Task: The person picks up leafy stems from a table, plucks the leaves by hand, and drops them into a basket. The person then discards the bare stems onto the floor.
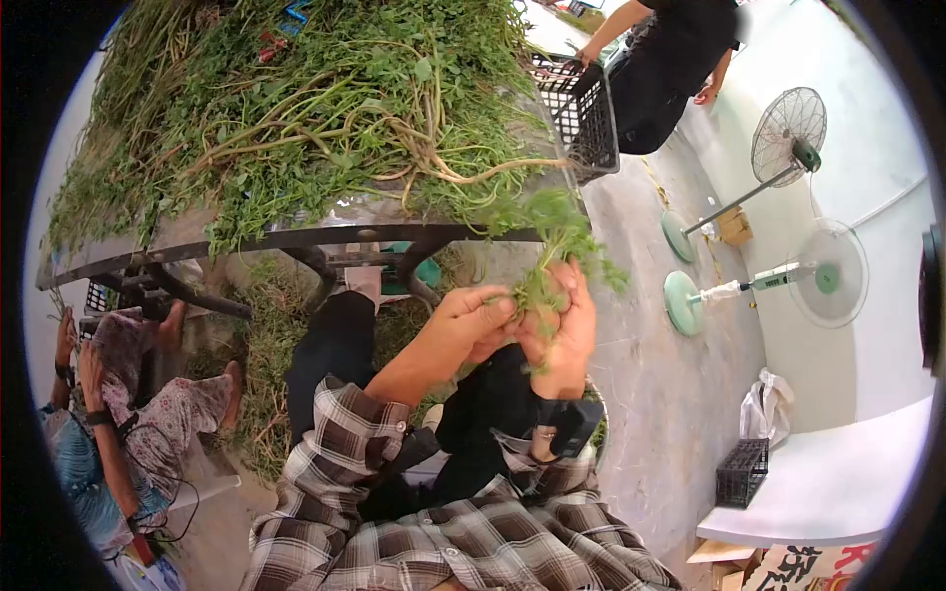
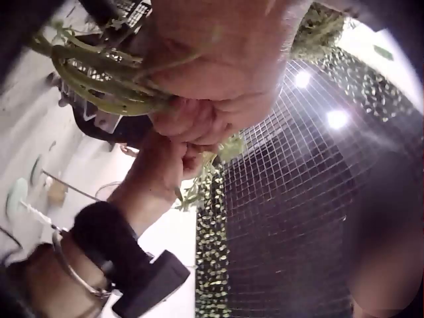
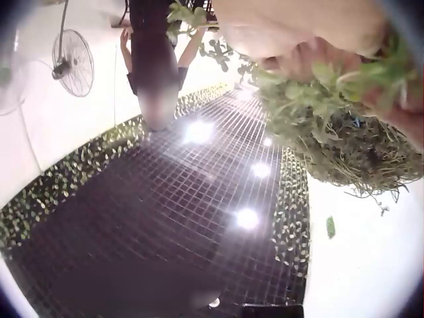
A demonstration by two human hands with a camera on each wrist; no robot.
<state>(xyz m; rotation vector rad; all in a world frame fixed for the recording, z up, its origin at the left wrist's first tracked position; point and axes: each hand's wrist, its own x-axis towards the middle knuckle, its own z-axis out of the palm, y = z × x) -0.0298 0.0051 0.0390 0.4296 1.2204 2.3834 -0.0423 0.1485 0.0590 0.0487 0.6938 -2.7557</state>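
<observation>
Both hands meet over the lap, just below the table edge, around a small bunch of leafy green stems (image 1: 552, 241). My left hand (image 1: 476, 320) pinches the bunch between thumb and fingers. On the other side my right hand (image 1: 567, 320) holds it against the palm, with leaves standing up above the fingers. In the left wrist view, bent green stems (image 2: 99, 86) stick out from the left hand's grip. Blurred leaves (image 3: 331, 79) lie by the right hand's fingers in the right wrist view. The fingers partly hide the middle of the bunch.
A large heap of green stems (image 1: 325, 108) covers the table. More plants (image 1: 261, 364) lie on the floor underneath. Another person (image 1: 670, 69) grips a black crate (image 1: 581, 113) at the table's right end. Someone sits at the left (image 1: 108, 433). Two fans (image 1: 788, 138) stand at the right.
</observation>
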